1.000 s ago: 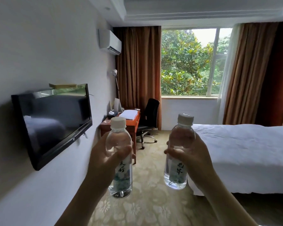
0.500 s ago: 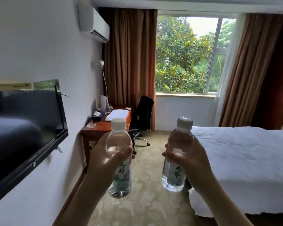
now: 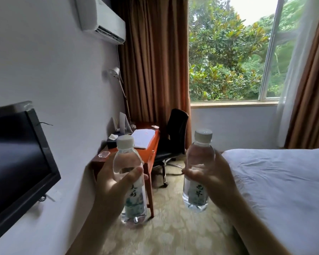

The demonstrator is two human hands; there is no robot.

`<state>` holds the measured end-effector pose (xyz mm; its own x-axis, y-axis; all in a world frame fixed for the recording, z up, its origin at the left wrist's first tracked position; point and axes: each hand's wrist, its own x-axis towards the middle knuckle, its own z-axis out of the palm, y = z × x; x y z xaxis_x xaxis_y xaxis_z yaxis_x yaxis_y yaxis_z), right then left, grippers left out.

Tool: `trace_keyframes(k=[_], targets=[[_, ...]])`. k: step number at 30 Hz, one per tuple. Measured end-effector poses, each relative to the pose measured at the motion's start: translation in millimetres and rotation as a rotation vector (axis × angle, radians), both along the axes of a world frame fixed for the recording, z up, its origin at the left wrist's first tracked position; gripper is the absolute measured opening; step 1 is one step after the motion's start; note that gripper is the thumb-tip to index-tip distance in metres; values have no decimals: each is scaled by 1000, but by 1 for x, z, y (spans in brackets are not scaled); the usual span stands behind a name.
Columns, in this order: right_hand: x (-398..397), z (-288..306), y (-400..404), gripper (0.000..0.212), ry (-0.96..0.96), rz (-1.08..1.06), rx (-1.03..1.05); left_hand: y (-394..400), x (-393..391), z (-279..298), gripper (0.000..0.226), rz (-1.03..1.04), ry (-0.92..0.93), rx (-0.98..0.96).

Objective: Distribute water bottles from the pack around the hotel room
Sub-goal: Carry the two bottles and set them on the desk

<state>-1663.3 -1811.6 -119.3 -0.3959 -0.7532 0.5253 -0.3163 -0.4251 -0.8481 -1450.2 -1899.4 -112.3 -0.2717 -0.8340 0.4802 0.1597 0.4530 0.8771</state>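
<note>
Head view: hands, left (image 3: 114, 183) and right (image 3: 212, 179), each clamp a bottle, hiding label parts

I'm seeing two clear water bottles, left bottle (image 3: 129, 181) standing upright in mid-air, white cap on, pale green label facing me, right bottle (image 3: 198, 172) matching it, leaning slightly, both sealed.
</note>
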Motion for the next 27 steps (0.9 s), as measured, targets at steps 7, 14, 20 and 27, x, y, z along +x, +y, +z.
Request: trace_keyframes(k=[7, 14, 20, 27], targets=[[-84, -2, -127, 52, -1, 42, 27, -117, -80, 5, 51, 10, 21, 20], [-151, -7, -263, 56, 7, 6, 27, -264, -159, -2, 42, -78, 79, 18], [-209, 17, -383, 61, 36, -43, 51, -399, -236, 2, 55, -155, 116, -4], [-258, 12, -503, 55, -54, -18, 47, -517, -282, -7, 45, -124, 66, 8]])
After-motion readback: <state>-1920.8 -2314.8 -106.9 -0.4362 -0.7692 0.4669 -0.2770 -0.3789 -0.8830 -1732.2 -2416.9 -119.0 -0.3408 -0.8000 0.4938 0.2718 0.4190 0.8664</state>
